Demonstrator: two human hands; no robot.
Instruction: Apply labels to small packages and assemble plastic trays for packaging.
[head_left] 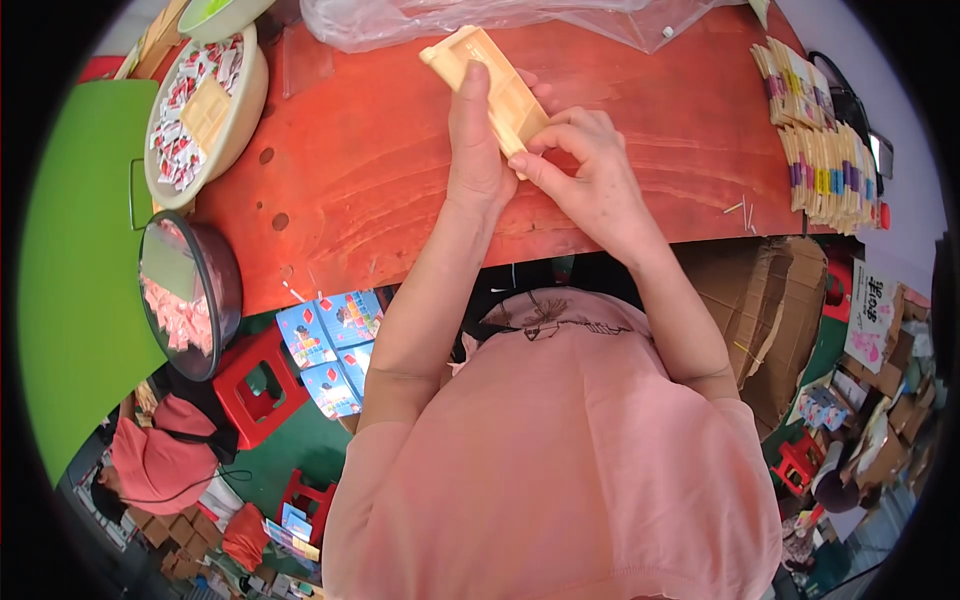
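A shallow pale yellow compartment tray (508, 92) is held tilted above the red table. My left hand (478, 155) grips its left side, with the thumb lying along the inside and fingers hidden behind. At the tray's near corner, my right hand (592, 170) is closed in a pinch on the edge. Whether something small sits between those fingertips I cannot make out. Both forearms come up from below, over the table's near edge.
On the left, a cream basin (257, 100) holds many small wrapped packets and a similar tray. A dark-rimmed bowl (228, 270) of pink packets stands nearer. Bundled pale sticks (830, 175) are stacked at right on the red table (360, 190). Clear plastic (400, 20) lies across the far side.
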